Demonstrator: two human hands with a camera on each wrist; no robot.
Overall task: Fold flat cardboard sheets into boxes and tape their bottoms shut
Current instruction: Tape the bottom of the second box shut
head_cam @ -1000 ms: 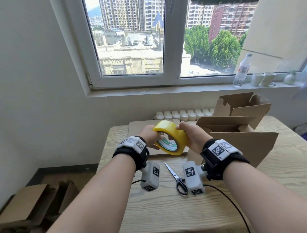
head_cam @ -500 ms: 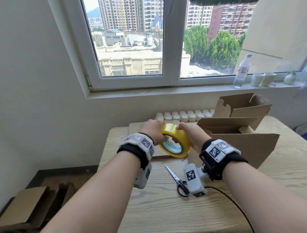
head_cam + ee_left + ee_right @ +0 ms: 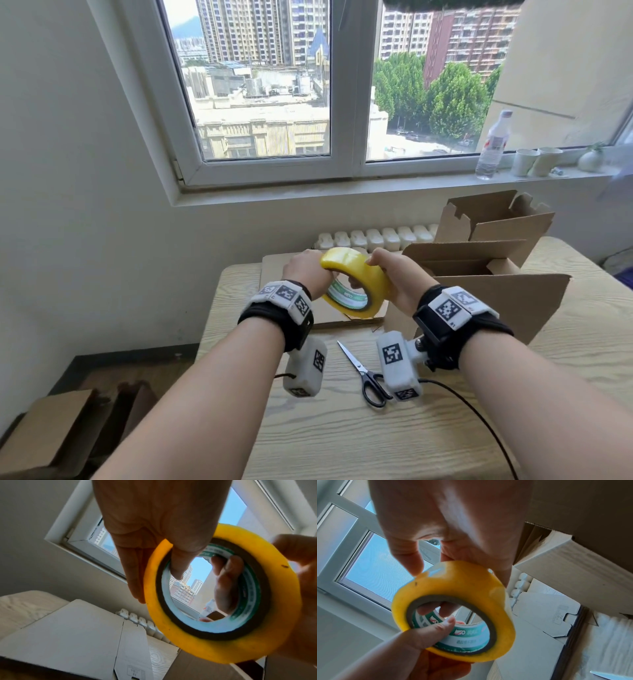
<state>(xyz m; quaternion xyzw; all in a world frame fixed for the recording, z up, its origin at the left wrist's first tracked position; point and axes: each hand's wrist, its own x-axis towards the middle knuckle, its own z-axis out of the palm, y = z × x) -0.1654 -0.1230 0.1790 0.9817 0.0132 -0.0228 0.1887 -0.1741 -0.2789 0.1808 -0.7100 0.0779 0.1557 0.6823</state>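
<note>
Both hands grip one yellow tape roll (image 3: 356, 281) held up over the table (image 3: 342, 428): left hand (image 3: 305, 274) with thumb hooked inside the core, right hand (image 3: 394, 277) curled over the rim. Folded box (image 3: 507, 294) stands just right, scissors (image 3: 363, 373) below. Risk, as judged: no free tape end shows; picking for it may split the film.

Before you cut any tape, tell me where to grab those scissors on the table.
Take the scissors by the black loop handles, the end toward you, coming from above: they lie flat on the table, closed, blades pointing away toward the flat cardboard sheet.
</note>
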